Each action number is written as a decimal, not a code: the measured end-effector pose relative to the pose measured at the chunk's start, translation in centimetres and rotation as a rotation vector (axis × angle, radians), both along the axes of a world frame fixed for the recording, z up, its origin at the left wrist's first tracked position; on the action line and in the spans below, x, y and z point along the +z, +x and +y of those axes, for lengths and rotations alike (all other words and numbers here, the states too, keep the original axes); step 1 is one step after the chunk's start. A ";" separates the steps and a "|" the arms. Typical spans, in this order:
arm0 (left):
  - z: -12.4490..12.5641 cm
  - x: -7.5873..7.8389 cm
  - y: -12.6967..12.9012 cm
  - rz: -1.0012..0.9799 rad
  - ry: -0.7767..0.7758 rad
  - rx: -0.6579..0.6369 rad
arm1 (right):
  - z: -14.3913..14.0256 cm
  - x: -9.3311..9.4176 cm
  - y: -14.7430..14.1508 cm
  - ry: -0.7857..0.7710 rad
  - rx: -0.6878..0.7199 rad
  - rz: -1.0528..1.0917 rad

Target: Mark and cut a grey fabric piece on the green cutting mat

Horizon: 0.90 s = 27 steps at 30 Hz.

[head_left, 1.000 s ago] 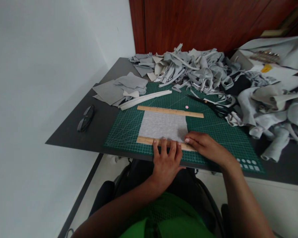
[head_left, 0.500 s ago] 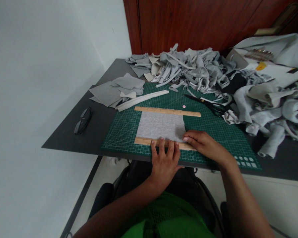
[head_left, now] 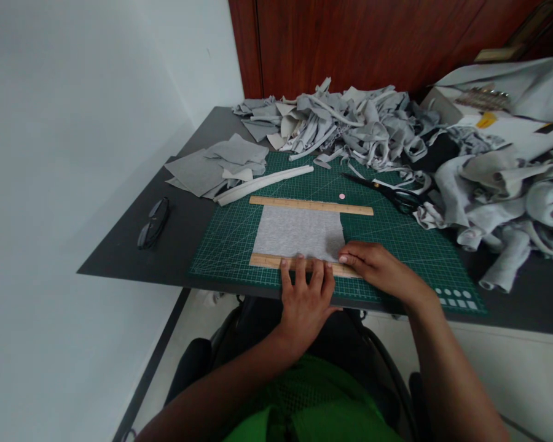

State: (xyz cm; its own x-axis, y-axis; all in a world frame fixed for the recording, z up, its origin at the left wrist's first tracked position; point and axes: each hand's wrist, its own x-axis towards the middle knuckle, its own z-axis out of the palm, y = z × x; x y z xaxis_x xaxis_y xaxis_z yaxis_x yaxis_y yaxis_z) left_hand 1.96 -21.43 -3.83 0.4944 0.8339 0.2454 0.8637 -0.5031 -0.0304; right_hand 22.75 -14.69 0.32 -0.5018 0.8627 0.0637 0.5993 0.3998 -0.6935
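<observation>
- Reddish-brown wood panelling and the grey table sit slightly further left in view than a second ago; both hands keep their places on the work.
- On the table, beside a smooth white wall, lies a green gridded cutting mat.
- Centred on it, a heathered grey fabric rectangle lies flat, crossed by straight wooden rulers along its far and near edges.
- Left hand: spread, fingertips on the near ruler, grasping nothing.
- Right hand: curled at the fabric's near right corner, touching that ruler; whether it pinches anything, I cannot tell.
- Crumpled grey scraps heap behind black-handled scissors.
</observation>
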 end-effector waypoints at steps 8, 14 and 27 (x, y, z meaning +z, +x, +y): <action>-0.1 0.1 0.0 0.011 -0.010 0.008 | 0.0 0.3 0.1 0.015 -0.032 -0.002; 0.0 0.1 0.0 0.016 -0.004 0.005 | 0.1 0.1 0.1 0.035 -0.025 -0.031; 0.0 -0.1 0.0 0.010 -0.038 0.002 | 0.2 -0.1 0.4 -0.007 0.003 0.011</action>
